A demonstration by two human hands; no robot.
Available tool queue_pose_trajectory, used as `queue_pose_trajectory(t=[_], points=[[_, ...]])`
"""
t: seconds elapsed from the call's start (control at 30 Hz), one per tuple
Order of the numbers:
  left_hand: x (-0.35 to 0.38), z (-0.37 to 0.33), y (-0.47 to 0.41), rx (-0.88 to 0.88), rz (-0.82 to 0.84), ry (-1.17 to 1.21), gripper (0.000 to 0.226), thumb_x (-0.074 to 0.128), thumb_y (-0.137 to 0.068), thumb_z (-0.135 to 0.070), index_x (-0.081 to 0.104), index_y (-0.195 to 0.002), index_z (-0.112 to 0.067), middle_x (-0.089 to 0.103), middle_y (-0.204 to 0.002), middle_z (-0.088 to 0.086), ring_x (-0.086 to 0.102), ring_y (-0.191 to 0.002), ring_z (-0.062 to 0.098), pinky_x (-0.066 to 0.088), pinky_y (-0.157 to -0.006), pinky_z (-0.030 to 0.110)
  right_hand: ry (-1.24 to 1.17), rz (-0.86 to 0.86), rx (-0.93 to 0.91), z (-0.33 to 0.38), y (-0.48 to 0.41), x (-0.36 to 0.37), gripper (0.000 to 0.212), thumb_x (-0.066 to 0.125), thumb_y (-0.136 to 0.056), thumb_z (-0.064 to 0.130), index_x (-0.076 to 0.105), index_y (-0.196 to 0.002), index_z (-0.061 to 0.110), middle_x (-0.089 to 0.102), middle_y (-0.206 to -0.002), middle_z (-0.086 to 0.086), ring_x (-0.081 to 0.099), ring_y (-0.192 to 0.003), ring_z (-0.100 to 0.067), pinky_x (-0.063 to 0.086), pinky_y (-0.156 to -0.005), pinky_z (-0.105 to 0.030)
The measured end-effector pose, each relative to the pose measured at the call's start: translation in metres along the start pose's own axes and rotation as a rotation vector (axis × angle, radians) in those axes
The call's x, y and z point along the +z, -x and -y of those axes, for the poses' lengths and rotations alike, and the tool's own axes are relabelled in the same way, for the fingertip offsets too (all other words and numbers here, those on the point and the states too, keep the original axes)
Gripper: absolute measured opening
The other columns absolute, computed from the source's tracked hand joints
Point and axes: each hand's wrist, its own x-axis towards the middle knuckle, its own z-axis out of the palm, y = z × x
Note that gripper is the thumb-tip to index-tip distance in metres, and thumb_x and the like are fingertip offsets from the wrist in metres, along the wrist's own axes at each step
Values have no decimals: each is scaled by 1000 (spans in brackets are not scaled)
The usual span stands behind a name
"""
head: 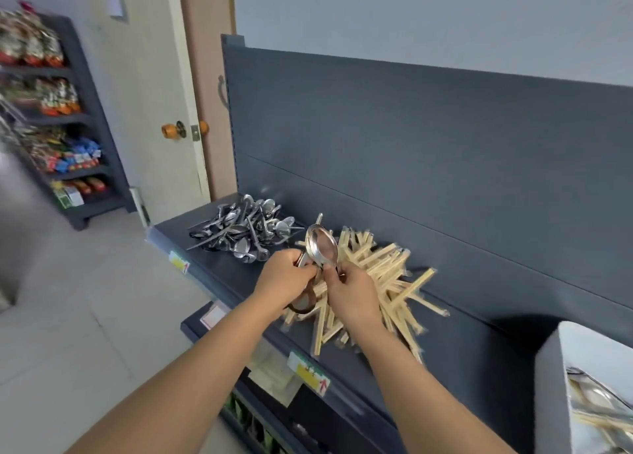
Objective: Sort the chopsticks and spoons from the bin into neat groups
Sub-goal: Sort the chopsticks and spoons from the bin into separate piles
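On the dark shelf (219, 268) lie a heap of metal spoons (243, 236) at the left and a pile of wrapped wooden chopsticks (380, 282) to its right. Above the chopstick pile both hands hold a small stack of spoons (322, 248), bowls up and nested together. My left hand (284, 278) grips the handles from the left. My right hand (352, 292) pinches the stack just below the bowls. A grey bin (555, 385) at the lower right still shows spoons and chopsticks inside.
The shelf's dark back panel (428, 145) rises behind the piles. Yellow price tags (310, 373) line the shelf's front edge, with a lower shelf beneath. A door with an orange knob (171, 130) and a snack rack (58, 117) stand at the left.
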Motion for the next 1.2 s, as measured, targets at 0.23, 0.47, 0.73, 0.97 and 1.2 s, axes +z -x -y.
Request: queue_pose_trajectory(t=[0.23, 0.47, 0.73, 0.97, 1.2], points=[[-57, 33, -74, 5, 20, -113, 12, 62, -89, -18, 67, -83, -9, 71, -80, 6, 62, -71, 18, 48, -66, 31, 39, 54, 47, 28, -55, 65, 33, 49, -95, 28, 49, -66, 12, 52, -60, -4, 48, -58, -21, 36, -55, -32], [-81, 53, -153, 39, -15, -257, 20, 63, -90, -23, 64, -86, -3, 68, -86, 10, 64, -81, 26, 50, -72, 39, 44, 92, 96, 35, -128, 110, 33, 49, -91, 26, 42, -60, 18, 55, -61, -1, 51, -61, -23, 37, -56, -31], [-105, 79, -236, 4, 46, -493, 17, 53, -86, -6, 64, -98, -9, 64, -91, 7, 59, -77, 23, 45, -65, 33, 133, 168, 181, 27, -203, 150, 28, 46, -90, 17, 41, -63, 21, 53, -68, 0, 50, -69, -25, 35, -61, -28], [-116, 104, -294, 18, 153, -660, 28, 46, -85, 3, 56, -107, -12, 62, -92, 6, 59, -79, 24, 42, -59, 32, 215, 207, 304, 13, -242, 184, 16, 47, -94, 22, 49, -79, 23, 60, -86, -5, 53, -76, -23, 41, -69, -27], [-118, 132, -324, 260, 427, -864, 71, 55, -95, -18, 15, -154, -23, 25, -157, 9, 32, -140, 28, 33, -112, 39, 527, 278, 231, 13, -245, 218, 47, 59, -88, 18, 49, -134, 24, 49, -133, -8, 49, -122, -29, 45, -99, -38]])
